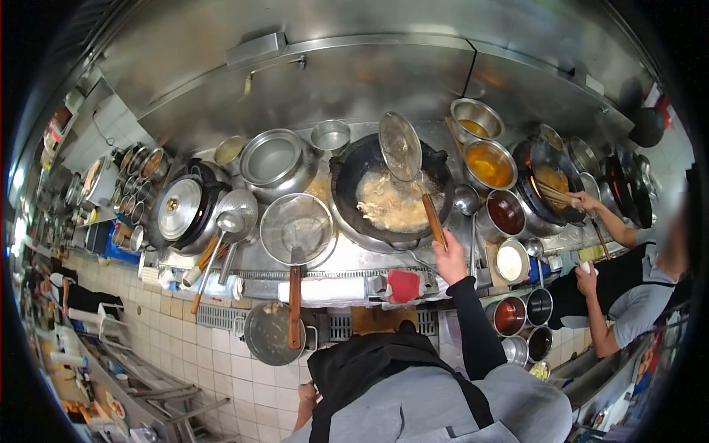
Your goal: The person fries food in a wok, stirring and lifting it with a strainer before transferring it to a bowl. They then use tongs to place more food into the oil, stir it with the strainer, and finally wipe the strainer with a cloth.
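My right hand (450, 260) is closed around the wooden handle of a round strainer (399, 146). The strainer is tilted over a black wok (345, 210) in the middle of the stove. Pale pieces of food (391, 201) lie in bubbling liquid in the wok. My left hand (306, 397) hangs low by my side, beside the apron; its fingers are mostly hidden. A large mesh strainer (297, 230) with a wooden handle rests on the counter left of the wok. To the wok's right lies a ladle (466, 201).
At left are a lidded wok (179, 208), a perforated skimmer (240, 210) and a large pot (272, 158). Bowls of yellow liquid (490, 164) and a pot of dark red sauce (505, 213) stand right. A co-worker's hand (586, 202) works at another wok (546, 181).
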Demonstrator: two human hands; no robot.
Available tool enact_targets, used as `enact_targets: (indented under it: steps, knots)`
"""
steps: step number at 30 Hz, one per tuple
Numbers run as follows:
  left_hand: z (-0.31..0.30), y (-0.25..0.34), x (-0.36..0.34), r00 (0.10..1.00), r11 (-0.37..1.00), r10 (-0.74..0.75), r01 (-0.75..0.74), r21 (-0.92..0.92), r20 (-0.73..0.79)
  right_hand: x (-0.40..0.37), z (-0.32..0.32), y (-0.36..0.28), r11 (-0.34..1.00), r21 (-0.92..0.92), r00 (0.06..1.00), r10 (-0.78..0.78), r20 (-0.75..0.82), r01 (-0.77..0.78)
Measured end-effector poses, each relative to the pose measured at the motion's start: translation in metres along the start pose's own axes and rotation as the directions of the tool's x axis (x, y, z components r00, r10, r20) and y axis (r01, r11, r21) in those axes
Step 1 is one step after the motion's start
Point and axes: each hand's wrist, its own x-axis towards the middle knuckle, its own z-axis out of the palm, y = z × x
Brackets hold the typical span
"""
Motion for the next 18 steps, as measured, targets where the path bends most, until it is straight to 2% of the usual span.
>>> enact_targets:
  steps: [2,4,6,7,9,12,13,15,16,17,18]
  knots:
    - [0.005,-0.011,0.007,0.998,0.963,-0.070,0.067,-0.262,-0.003,0.005,0.009,-0.018,0.999,0.036,0.999,0.034,0.037,-0.036]
    - [0.008,-0.018,0.007,0.996,0.915,-0.093,0.085,-0.393,-0.002,0.013,0.023,-0.033,0.996,0.066,0.996,0.050,0.073,-0.055]
    - [0.011,-0.025,0.004,0.997,0.899,-0.073,0.067,-0.432,0.003,0.022,0.043,-0.043,0.994,0.096,0.993,0.050,0.109,-0.060]
    - [0.012,-0.029,0.001,0.999,0.903,-0.050,0.050,-0.426,0.010,0.027,0.057,-0.049,0.996,0.086,0.995,-0.008,0.099,-0.001]
    - [0.018,-0.039,-0.003,0.999,0.933,0.031,-0.019,-0.359,0.027,0.037,0.086,-0.063,0.991,0.062,0.989,-0.122,0.079,0.117]
    - [0.030,-0.057,-0.005,0.993,0.964,0.104,-0.088,-0.252,0.053,0.053,0.135,-0.084,0.975,-0.150,0.980,-0.146,0.134,0.166]
    - [0.038,-0.060,-0.005,1.000,0.940,0.010,-0.003,-0.342,0.017,0.062,0.158,-0.083,0.961,-0.200,0.972,-0.156,0.174,0.190]
    - [0.042,-0.060,-0.009,0.999,0.986,0.020,-0.027,-0.165,-0.044,0.077,0.198,-0.076,0.935,-0.270,0.952,-0.158,0.261,0.229]
    - [0.037,-0.057,-0.017,0.991,0.986,0.129,-0.123,0.116,-0.046,0.086,0.218,-0.060,0.923,-0.285,0.940,-0.171,0.297,0.258]
    - [0.035,-0.056,-0.023,0.973,0.899,0.231,-0.206,0.387,-0.017,0.096,0.238,-0.044,0.910,-0.299,0.926,-0.183,0.331,0.287]
    - [0.040,-0.061,-0.024,0.996,0.987,0.073,-0.064,0.145,-0.057,0.096,0.242,-0.040,0.912,-0.293,0.923,-0.184,0.337,0.288]
